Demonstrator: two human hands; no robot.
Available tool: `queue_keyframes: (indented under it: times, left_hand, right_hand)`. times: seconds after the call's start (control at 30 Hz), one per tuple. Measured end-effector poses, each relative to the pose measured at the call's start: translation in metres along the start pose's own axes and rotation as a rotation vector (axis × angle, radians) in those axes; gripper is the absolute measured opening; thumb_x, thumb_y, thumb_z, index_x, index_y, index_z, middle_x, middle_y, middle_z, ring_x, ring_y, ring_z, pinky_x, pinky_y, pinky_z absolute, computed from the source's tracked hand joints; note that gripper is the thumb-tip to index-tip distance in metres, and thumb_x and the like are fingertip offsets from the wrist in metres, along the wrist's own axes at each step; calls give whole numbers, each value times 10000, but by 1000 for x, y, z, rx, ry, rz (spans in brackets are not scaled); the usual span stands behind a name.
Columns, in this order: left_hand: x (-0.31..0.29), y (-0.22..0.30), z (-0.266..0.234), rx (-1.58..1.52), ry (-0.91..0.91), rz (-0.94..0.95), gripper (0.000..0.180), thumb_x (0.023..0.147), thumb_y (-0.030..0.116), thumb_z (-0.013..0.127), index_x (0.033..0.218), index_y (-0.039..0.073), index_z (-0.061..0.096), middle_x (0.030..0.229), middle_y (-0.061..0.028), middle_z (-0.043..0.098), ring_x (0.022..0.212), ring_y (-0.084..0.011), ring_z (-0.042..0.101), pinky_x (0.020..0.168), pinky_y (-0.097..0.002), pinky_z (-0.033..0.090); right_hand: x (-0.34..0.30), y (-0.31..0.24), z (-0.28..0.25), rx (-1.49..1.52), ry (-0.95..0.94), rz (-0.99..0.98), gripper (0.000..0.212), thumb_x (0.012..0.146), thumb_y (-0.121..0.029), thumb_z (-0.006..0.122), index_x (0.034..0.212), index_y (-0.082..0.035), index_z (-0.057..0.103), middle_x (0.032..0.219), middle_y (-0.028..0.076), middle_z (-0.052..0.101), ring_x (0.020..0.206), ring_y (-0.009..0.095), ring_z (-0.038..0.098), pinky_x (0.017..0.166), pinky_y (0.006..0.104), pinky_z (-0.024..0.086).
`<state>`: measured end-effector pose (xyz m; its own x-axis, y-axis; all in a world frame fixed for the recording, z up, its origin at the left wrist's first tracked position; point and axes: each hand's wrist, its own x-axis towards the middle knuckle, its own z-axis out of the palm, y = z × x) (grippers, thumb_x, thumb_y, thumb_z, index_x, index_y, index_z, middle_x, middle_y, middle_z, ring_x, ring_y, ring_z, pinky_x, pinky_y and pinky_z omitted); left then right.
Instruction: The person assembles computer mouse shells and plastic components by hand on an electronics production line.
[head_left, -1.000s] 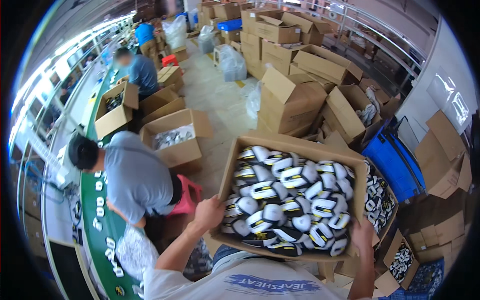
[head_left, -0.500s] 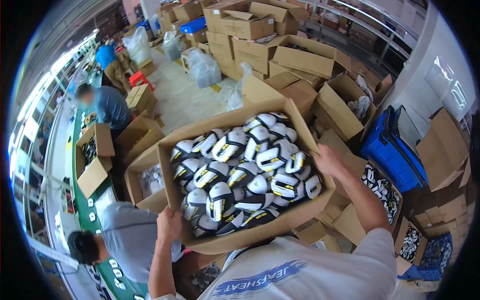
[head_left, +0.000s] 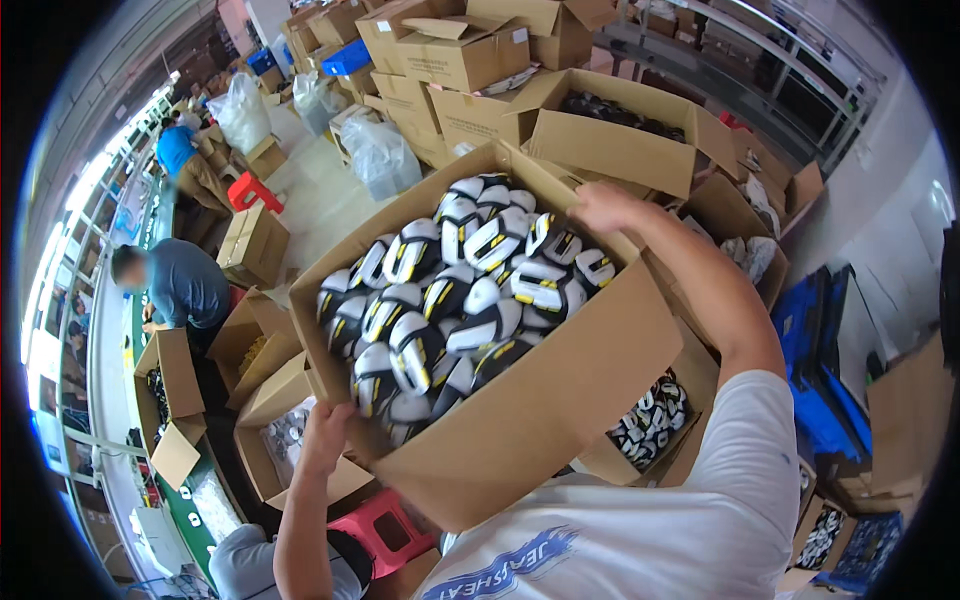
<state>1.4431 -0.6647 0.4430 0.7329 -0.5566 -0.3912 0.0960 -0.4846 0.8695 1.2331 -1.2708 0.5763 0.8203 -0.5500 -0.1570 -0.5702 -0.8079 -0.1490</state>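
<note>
Between my two hands is a large open cardboard box (head_left: 545, 400), tilted so that its near wall faces me. Many rounded black-and-white shell parts (head_left: 413, 250) with yellow marks fill it; their exact kind I cannot make out. Closed round the left edge of the box is my left hand (head_left: 326, 437). At the far right edge my right hand (head_left: 607, 207) grips the rim, fingers partly hidden by the cardboard.
Left of me runs a green conveyor (head_left: 190, 515) with a seated person (head_left: 190, 285). A red stool (head_left: 385, 532) stands below my left arm. Open cartons (head_left: 612, 140) are stacked ahead. More parts fill a box (head_left: 655, 420) under my right arm. Blue crates (head_left: 815, 360) stand at right.
The box has tipped, its near wall now showing more, and my right hand has moved up and left. My view has shifted; the red stool now shows.
</note>
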Motion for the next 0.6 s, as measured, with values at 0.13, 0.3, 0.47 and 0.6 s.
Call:
queue_keyframes:
  times: [0.13,0.3,0.47,0.6]
  left_hand:
    - [135,36,90,56,-47,-128,305,1042,264,670,1159,1,771,914,-83,762,780,-206,690,680,-388,556]
    - [213,74,208,401,-29,-14,424,1042,317,641,1215,-69,668,1063,-328,790,1033,-498,781,902,-589,603]
    - [227,137,298,445,-136,-102,599,1067,432,670,1393,-66,606,1182,-345,786,1121,-572,741,1001,-600,588]
    - [222,164,319,340,-290,-162,989,1079,546,655,1727,-77,243,1234,-370,777,1138,-562,756,1024,-592,605]
  right_hand:
    - [121,120,21,-1,-64,27,473,1059,-383,737,1314,15,767,1287,309,780,1233,488,740,1034,543,586]
    - [187,211,55,6,-11,263,306,1083,-291,662,1272,-86,789,1290,264,783,1226,474,738,1018,546,588]
    - [221,294,62,-82,231,207,245,1095,-254,637,1170,-54,755,1207,251,776,1152,500,721,946,572,565]
    - [236,402,83,-149,413,123,394,1150,-237,604,1502,-77,677,1380,272,751,1321,475,698,1063,541,551]
